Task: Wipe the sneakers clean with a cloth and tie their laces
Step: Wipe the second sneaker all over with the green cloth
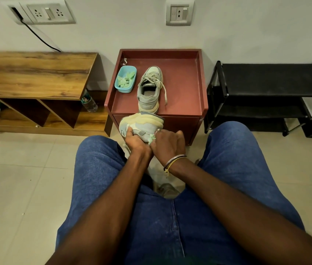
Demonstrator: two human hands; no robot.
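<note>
- One sneaker [143,124] is in your hands, between your knees and just in front of the red cabinet [182,83].
- Your left hand [135,139] grips its side, fingers curled onto the upper.
- Your right hand [168,145] holds a green cloth [152,139] against it; only a scrap of the cloth shows.
- The other sneaker [150,88] stands on the cabinet with its laces loose, just beside a blue tub [125,90] of green cloths.

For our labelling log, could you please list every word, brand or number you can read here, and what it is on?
Nothing here is legible.
Water bottle label: too blurred to read.
Standing sneaker and held sneaker: no brand legible.
Wall sockets: no print visible.
</note>
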